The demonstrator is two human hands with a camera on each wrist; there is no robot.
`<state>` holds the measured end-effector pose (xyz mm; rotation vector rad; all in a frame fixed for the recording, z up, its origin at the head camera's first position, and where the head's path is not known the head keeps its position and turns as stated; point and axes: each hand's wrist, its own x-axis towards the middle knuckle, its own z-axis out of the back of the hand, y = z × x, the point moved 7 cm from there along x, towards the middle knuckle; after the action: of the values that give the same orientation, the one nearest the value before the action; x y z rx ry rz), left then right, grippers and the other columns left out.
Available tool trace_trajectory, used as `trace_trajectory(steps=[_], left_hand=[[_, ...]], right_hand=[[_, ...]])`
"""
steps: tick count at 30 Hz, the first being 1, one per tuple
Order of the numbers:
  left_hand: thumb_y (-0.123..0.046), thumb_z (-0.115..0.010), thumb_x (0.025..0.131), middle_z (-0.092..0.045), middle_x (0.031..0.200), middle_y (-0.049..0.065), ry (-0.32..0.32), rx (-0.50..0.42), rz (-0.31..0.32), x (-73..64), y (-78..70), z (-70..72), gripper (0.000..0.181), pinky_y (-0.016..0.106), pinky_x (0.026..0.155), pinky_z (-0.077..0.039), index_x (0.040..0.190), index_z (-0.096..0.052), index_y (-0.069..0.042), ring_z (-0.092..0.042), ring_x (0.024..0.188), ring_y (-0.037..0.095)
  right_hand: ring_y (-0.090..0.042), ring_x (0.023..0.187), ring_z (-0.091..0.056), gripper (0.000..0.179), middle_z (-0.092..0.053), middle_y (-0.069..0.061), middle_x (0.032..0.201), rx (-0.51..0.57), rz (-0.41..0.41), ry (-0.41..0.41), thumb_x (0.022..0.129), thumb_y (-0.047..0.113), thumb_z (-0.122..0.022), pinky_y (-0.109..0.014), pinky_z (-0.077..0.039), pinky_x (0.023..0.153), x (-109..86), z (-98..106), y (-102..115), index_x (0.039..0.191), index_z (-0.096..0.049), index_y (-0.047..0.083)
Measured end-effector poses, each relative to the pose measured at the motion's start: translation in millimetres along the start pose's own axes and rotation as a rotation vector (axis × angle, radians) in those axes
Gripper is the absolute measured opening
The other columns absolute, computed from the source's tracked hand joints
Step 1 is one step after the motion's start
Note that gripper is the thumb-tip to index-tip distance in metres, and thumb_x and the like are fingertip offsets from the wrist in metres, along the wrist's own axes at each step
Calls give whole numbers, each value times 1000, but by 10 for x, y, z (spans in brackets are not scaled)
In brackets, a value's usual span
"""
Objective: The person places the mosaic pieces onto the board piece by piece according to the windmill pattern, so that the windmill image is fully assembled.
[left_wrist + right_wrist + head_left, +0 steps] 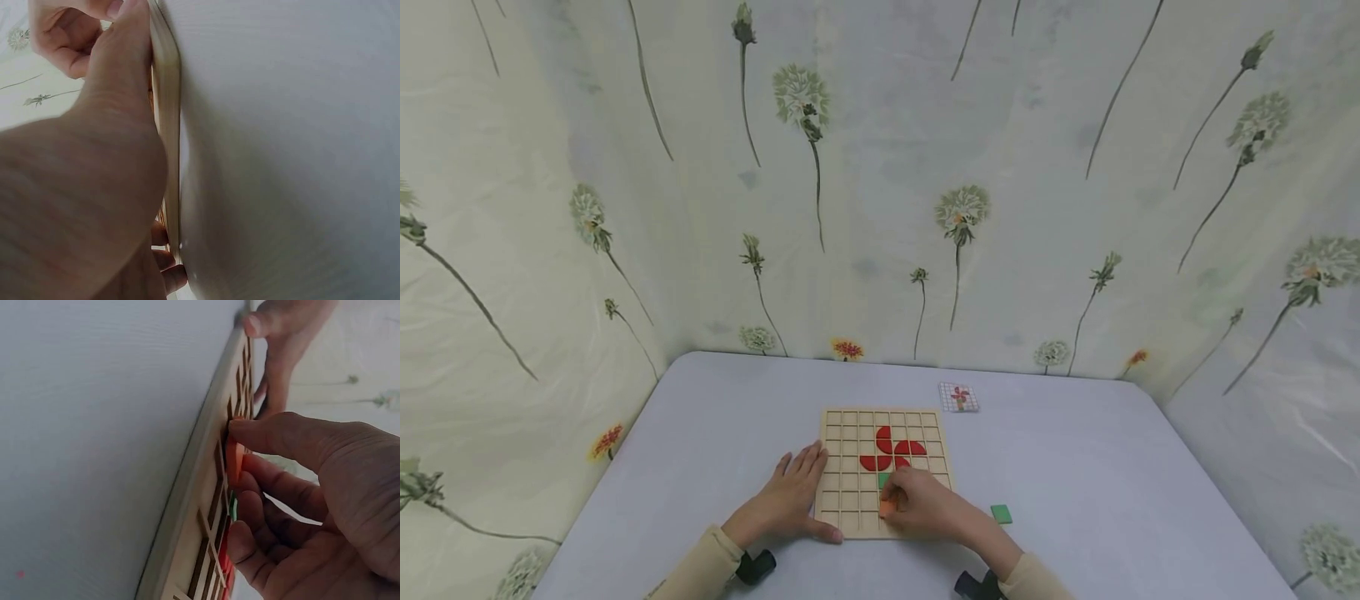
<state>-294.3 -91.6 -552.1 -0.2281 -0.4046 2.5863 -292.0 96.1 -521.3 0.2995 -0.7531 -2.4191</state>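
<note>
A square wooden grid board [850, 500] lies on the table, with several red rounded tiles [876, 463] forming a pinwheel in its cells. Below them a green square tile [883, 481] sits in a cell, partly covered by my right hand. That right hand [925, 502] pinches an orange tile [234, 459] between thumb and fingers at the board's near part; the right wrist view shows the tile at the grid, tilted against a cell. My left hand [790, 492] rests at the board's left edge, fingers spread along the side and thumb at the near corner.
A loose green tile [1001, 513] lies on the table right of the board. Behind the board is a small pattern card [958, 397] showing a pinwheel. Floral cloth [880, 167] hangs behind the white table [1097, 467]. Black wrist devices [756, 567] show below both hands.
</note>
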Motion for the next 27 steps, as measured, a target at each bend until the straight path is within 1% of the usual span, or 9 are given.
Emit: trace_trajectory(steps=[2,4,9,12,18,22,27], left_hand=[[-80,-65,65,-13,160,22,4,0,3,0,5,-6,129,59,117,-15,152,-17,3,-17,147,36],[-80,-64,65,-13,160,22,6,-1,5,2,11,-11,129,59,117,-15,152,-17,3,-18,147,36],[-79,-65,65,-13,160,23,1,-8,-2,5,9,8,129,59,116,-16,151,-17,4,-19,147,36],[-79,-66,65,-14,159,23,2,-9,-7,1,2,11,129,59,116,-16,151,-18,4,-19,147,36],[-80,-65,65,-14,160,22,14,0,1,-6,-5,4,128,59,116,-16,152,-17,3,-18,147,35],[-76,-68,66,-16,159,23,2,-7,-8,-23,-40,33,127,60,115,-17,150,-19,4,-20,146,37],[-77,-67,66,-17,159,23,-10,3,-9,-24,-49,52,127,59,115,-19,150,-20,4,-21,146,36]], right_hand=[[-1,69,-48,14,-60,9,80,-8,17,1,80,13,-75,-17,-45,60,9,-21,0,93,-69,14],[-1,71,-49,14,-61,9,81,-17,21,-1,81,13,-75,-17,-46,62,23,-22,-8,93,-69,13],[-2,76,-51,16,-61,11,85,-25,-5,15,81,15,-75,-18,-47,68,67,-7,-49,95,-69,15],[-2,76,-50,17,-61,12,85,-26,-15,28,81,16,-76,-19,-47,69,84,-8,-76,95,-68,16],[-3,77,-51,16,-61,8,87,-28,11,15,82,13,-75,-19,-48,69,92,17,-73,97,-68,13],[-4,81,-54,17,-61,8,89,-47,33,12,82,14,-75,-20,-49,72,90,21,-70,97,-67,13],[-3,83,-54,17,-60,9,90,-45,21,5,82,18,-76,-20,-50,74,95,25,-100,97,-68,14]])
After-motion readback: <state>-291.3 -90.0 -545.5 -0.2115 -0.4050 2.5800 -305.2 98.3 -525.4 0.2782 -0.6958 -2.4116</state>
